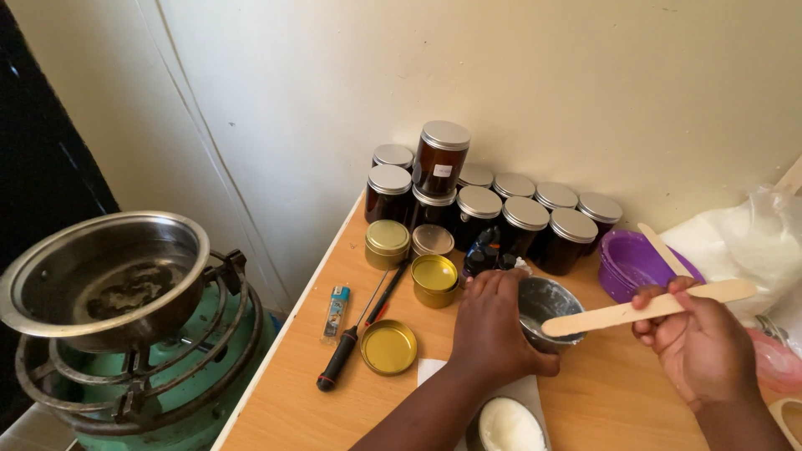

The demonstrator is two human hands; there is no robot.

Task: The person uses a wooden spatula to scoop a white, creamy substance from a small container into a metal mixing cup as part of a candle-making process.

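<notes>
I steady the small metal cup and hold the stick across it.

My left hand (493, 326) wraps around the small round steel cup (547, 307) on the wooden counter (610, 392), fingers closed on its side so it does not slide. My right hand (697, 338) pinches the flat pale wooden stick (652, 307); its far end rests on the cup's rim, above the whitish rest inside. The open gold tins (434, 280) stand just beside the cup, near to reach. The dark jars with silver lids (501, 209) stay back against the wall. A steel pot (104, 280) sits on the green burner (142, 376).
</notes>
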